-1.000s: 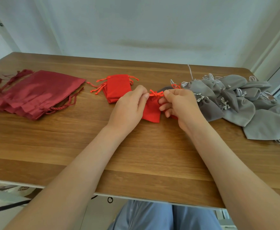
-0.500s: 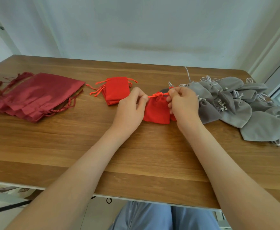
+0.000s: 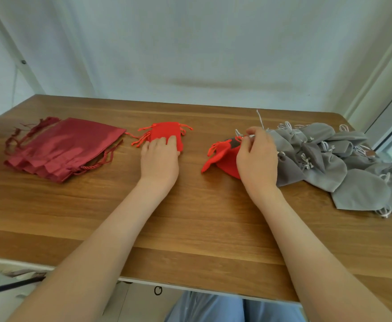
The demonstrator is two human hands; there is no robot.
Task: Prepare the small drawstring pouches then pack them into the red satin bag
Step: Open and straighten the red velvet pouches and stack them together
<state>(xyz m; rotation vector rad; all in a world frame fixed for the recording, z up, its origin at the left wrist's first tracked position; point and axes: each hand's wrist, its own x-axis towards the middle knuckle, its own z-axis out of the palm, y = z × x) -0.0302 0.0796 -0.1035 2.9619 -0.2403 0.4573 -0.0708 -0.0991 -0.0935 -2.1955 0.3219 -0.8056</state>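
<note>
Parted now, left hand [image 3: 160, 156] rests flat on the limp red stack [image 3: 166, 133]; right hand [image 3: 257, 159] pinches a drawstring [image 3: 250, 136], the surest hold.

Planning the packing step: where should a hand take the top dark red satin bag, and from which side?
Probably the gathered mouth edge on the near-left side of the satin bag, coming from the near edge of the table. The bags lie flat and fanned, so that hem is staggered and easy to pinch; the twisted cord trails there too. The left hand is closest.
</note>
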